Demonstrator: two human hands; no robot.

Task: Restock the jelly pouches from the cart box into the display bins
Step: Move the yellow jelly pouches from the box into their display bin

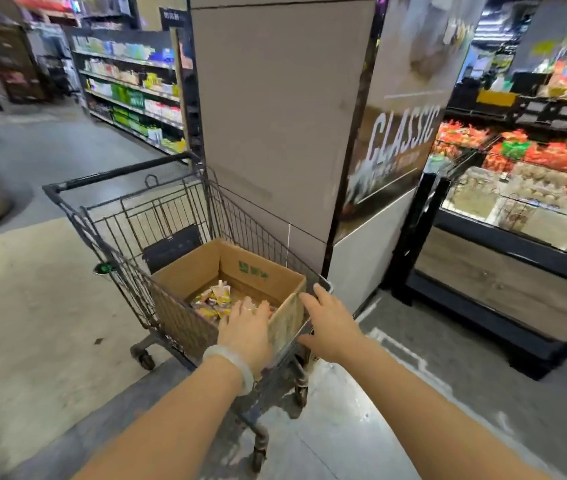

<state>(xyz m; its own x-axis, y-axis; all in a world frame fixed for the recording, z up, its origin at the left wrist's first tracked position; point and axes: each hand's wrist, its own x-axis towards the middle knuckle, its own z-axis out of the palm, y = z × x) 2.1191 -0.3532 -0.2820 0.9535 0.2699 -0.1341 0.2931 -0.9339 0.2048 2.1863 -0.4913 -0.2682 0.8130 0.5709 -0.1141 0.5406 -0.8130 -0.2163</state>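
An open cardboard box (188, 271) sits in a black wire shopping cart (119, 216). Several yellow and white jelly pouches (214, 297) lie on the box's bottom. My left hand (245, 327), with a pale bangle on the wrist, reaches over the box's near wall and down toward the pouches; its fingertips are hidden, so whether it holds one is unclear. My right hand (330, 320) hovers with fingers spread over the box's right corner and the cart's rim. Display bins (517, 202) with red, green and pale packets stand at the right.
A wide grey pillar (275, 116) with a "CLASSIC" poster stands right behind the cart. The display stand's black frame (417, 230) is just right of the pillar. Stocked shelves (133, 95) line an aisle at the back left. Open concrete floor lies left of the cart.
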